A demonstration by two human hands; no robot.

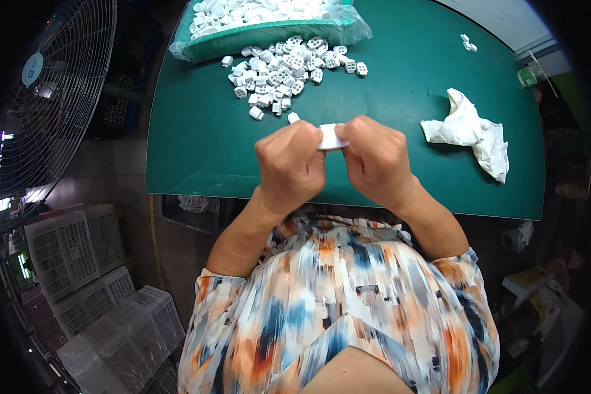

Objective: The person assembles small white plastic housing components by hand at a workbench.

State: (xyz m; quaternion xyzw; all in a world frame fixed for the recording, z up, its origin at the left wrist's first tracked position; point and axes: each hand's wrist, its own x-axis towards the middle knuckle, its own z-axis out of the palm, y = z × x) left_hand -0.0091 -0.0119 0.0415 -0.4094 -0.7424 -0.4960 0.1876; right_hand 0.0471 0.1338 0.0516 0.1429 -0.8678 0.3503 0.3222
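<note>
Between my two hands, over the near part of the green table (203, 151), is a small white plastic piece (331, 137). My left hand (291, 157) pinches its left end, and my right hand (378, 156) grips the right end, thumbs toward each other. Just beyond my left hand's knuckles lies another small white part (293, 118). Farther out is a loose heap of small white blocky parts (272, 75), several showing square holes in their faces. How the held piece looks underneath is hidden by my fingers.
A green bin (269, 31) lined with clear plastic, full of white parts, stands at the far left of the table. A crumpled white cloth or glove (469, 128) lies at right. A few white bits (467, 43) sit far right. Left are a large fan (52, 98) and stacked crates (111, 315).
</note>
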